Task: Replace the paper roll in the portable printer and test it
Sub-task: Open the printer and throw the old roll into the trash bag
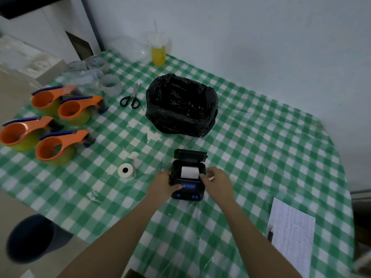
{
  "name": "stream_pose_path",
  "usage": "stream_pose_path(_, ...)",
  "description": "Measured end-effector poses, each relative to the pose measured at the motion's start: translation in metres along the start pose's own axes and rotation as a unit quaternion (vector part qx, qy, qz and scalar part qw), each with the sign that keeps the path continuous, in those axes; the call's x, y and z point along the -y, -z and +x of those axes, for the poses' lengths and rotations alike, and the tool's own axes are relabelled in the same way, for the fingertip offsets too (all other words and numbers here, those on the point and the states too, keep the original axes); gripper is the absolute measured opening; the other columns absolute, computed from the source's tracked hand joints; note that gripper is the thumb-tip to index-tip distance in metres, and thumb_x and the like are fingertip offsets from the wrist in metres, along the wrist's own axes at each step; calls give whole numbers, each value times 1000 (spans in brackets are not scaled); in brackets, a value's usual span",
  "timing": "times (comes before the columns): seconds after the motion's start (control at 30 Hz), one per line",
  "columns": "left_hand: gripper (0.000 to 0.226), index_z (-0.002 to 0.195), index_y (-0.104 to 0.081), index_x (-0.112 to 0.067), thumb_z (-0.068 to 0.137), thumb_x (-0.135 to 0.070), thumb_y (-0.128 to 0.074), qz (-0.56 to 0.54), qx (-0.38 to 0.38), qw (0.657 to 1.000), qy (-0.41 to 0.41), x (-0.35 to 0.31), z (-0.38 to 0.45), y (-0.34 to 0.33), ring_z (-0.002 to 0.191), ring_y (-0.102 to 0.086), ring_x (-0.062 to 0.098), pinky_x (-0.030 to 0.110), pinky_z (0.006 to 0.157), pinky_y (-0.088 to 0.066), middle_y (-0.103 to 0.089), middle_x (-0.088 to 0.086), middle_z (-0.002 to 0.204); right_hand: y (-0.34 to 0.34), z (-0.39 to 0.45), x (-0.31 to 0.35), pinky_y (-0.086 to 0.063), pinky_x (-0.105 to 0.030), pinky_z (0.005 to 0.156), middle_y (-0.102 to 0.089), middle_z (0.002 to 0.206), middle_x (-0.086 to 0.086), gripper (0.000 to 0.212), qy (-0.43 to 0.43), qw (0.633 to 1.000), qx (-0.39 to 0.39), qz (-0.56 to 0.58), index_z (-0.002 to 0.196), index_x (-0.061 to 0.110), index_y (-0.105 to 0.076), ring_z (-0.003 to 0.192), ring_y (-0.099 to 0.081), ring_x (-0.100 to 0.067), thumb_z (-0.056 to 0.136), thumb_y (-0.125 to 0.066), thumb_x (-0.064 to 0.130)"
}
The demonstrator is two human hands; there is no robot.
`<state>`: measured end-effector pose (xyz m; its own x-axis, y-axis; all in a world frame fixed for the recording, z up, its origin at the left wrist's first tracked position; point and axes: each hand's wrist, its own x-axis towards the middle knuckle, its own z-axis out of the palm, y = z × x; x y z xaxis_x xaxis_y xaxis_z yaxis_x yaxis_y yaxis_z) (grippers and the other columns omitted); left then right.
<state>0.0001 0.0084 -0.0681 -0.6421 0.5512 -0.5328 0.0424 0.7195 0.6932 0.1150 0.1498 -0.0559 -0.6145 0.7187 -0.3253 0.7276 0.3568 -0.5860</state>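
Green checked tablecloth [261, 157] under open-lidded printer [188, 178], both hands, left [165, 183] and right [215, 180], clasped around its sides.

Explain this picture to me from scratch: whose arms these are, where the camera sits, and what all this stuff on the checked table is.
The camera is worn on a person's head, looking down at their own bare arms. The left hand steadies a small black portable printer; the right hand rests at its other side. Its lid is open, with a white paper roll inside. Another paper roll stands to its left. Farther off on the green checked tablecloth: orange tape dispensers, scissors, a black-lined bin, a yellow drink, and a printed sheet.
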Motion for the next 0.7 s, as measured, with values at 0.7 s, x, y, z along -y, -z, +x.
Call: stream_pose_path(0.7, 29, 116, -56, -13, 95, -28, -43, 26, -100, 987, -122, -82, 3, 104, 100, -59, 25, 38, 82, -48, -63, 10, 114, 96, 24, 150, -46, -28, 61, -57, 69, -18, 21, 137, 952, -92, 259, 77, 3, -58, 62, -50, -16, 85, -65, 22)
